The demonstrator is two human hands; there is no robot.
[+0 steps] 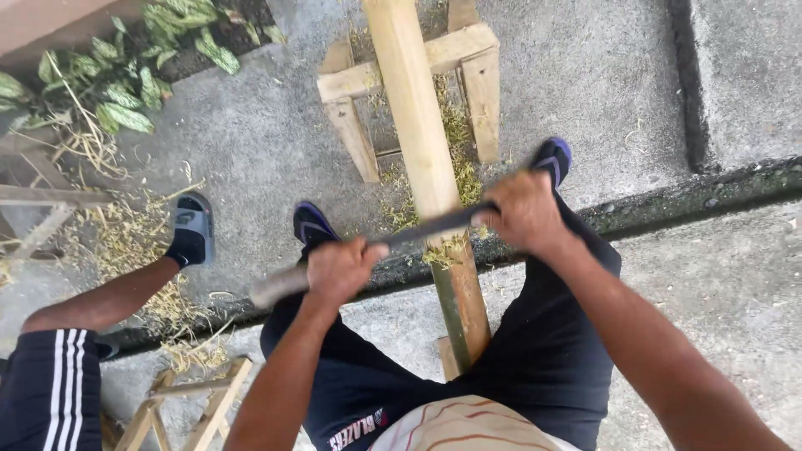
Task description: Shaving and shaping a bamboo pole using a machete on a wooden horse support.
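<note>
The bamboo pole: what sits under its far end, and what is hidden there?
The bamboo pole rests on a small wooden stand on the concrete ground, with green shavings strewn beneath. The pole covers the stand's middle, so the contact point is hidden.

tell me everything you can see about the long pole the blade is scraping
The pole is a long round stem, probably bamboo. Its far stretch is pale and stripped; the near stretch, below the blade, still carries green-brown skin. It runs from between the person's legs away over a small wooden frame, tilted slightly left. The blade lies across it where stripped meets unstripped, held at both ends by the left hand and right hand. Greenish shavings lie beside it on the concrete.
</note>
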